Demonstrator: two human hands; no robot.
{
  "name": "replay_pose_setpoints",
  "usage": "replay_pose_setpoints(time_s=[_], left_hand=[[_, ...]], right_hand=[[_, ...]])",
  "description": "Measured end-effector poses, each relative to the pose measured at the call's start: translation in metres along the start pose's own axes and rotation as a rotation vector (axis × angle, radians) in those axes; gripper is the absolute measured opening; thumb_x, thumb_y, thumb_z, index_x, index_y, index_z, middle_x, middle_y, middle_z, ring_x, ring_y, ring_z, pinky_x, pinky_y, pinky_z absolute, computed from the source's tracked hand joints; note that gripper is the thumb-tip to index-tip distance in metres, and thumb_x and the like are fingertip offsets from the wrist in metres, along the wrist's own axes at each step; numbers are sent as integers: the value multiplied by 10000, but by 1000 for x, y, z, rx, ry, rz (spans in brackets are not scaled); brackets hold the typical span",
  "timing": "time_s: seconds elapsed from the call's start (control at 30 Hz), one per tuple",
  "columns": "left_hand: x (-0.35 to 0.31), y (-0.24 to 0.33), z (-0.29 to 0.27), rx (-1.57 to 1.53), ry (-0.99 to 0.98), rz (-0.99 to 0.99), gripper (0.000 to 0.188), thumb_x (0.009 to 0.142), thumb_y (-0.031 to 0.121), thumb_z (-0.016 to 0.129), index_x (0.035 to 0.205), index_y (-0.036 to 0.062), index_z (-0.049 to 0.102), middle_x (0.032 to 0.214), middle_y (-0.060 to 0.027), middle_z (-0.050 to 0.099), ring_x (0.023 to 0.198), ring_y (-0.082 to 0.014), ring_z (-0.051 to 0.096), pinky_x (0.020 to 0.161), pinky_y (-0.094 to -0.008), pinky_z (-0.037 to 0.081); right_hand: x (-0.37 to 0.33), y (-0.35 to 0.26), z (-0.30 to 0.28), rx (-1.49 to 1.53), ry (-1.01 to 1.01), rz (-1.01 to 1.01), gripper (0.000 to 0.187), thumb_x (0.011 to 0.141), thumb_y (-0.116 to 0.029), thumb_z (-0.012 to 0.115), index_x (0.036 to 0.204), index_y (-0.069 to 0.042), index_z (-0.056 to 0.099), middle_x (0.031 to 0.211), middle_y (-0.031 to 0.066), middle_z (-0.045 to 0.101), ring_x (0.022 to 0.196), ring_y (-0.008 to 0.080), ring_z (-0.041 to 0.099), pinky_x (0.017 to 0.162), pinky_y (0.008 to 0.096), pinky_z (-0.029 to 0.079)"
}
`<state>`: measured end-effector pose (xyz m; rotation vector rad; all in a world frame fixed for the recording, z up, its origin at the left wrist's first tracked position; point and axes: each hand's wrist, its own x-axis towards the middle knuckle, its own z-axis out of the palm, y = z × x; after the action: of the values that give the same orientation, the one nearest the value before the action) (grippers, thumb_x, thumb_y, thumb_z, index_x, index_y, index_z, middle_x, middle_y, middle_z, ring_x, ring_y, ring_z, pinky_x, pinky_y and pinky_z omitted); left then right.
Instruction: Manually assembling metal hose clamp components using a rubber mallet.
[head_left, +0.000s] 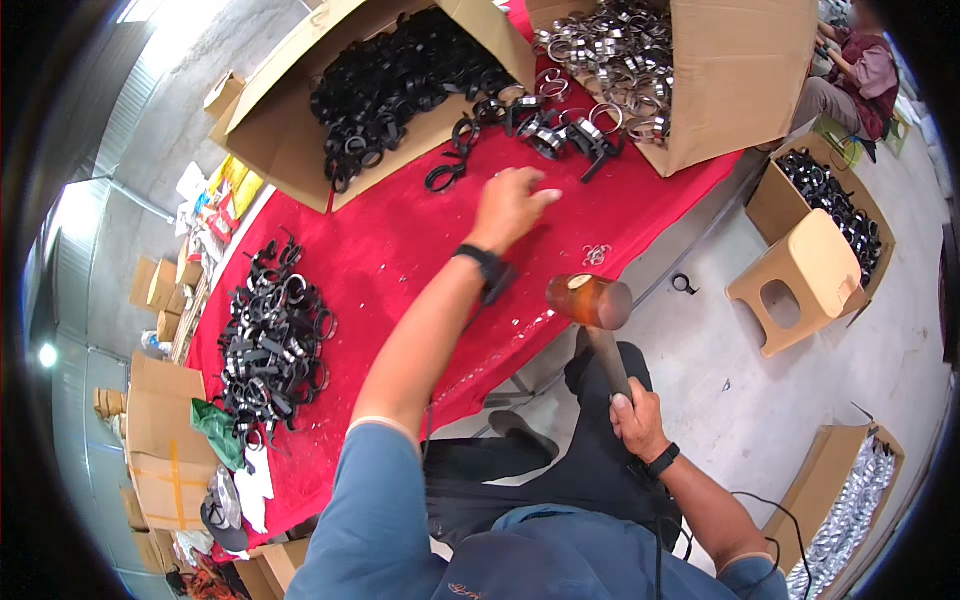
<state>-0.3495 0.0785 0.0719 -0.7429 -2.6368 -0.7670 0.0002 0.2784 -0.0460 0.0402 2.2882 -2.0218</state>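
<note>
- Mallet (592, 305) sits just right of centre in the frame, its rounded wooden head up and its handle running down into our right hand (636, 420), which is wrapped tight around the lower end of that handle.
- We've got the left hand (510, 205) stretched out above centre, over the red counter (400, 250), fingers loosely spread and holding nothing, hovering just short of the loose black and silver ring clamps (545, 125) spilled at the top.
- Upper left of centre, an open cardboard box (290, 110) lies tipped on its side, packed with black rings.
- Upper right, a second tipped box (735, 70) shows a heap of silver rings (610, 50).
- At the left, a big pile of black clamps (270, 340) rests on the red cloth.
- A few small silver rings (597, 254) lie near the counter's edge, close to the mallet head.
- On the right, a tan plastic stool (800, 285) stands on the floor beside another box of black parts (835, 200).
</note>
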Motion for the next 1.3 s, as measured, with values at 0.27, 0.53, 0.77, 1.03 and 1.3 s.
replay_pose_setpoints(time_s=[0.27,0.53,0.77,1.03,1.3], left_hand=[[68,37,93,142,-17,-73,312,891,316,819,1079,69,787,1005,-238,760,984,-454,731,868,-547,577],[-50,3,-7,212,-20,94,204,966,213,738,1050,29,759,878,-206,715,827,-423,713,780,-505,598],[-179,21,-87,-400,48,-625,258,1086,231,669,1086,-22,720,969,-88,716,771,-151,757,634,-306,619],[-338,86,-50,-1004,229,-999,280,1087,260,679,1071,-16,723,954,-83,732,810,-197,785,657,-285,631],[-343,88,-19,-866,307,-889,301,1084,254,668,968,-24,666,851,-124,745,819,-190,793,706,-329,630]], right_hand=[[3,10,-12,206,125,70,524,1088,-514,588,921,-21,535,620,45,585,489,131,580,459,304,469],[1,9,-18,229,121,46,532,1091,-531,575,925,-26,539,633,50,587,494,134,577,463,307,472],[-2,8,-6,261,98,26,517,1093,-526,570,923,-43,508,630,48,568,485,135,569,445,302,456],[-6,-5,6,130,102,8,509,1105,-522,556,917,-53,495,620,38,554,477,120,556,434,291,442],[-53,-32,23,-179,-82,44,513,1090,-496,603,910,-18,550,614,51,585,526,162,599,512,346,472]])
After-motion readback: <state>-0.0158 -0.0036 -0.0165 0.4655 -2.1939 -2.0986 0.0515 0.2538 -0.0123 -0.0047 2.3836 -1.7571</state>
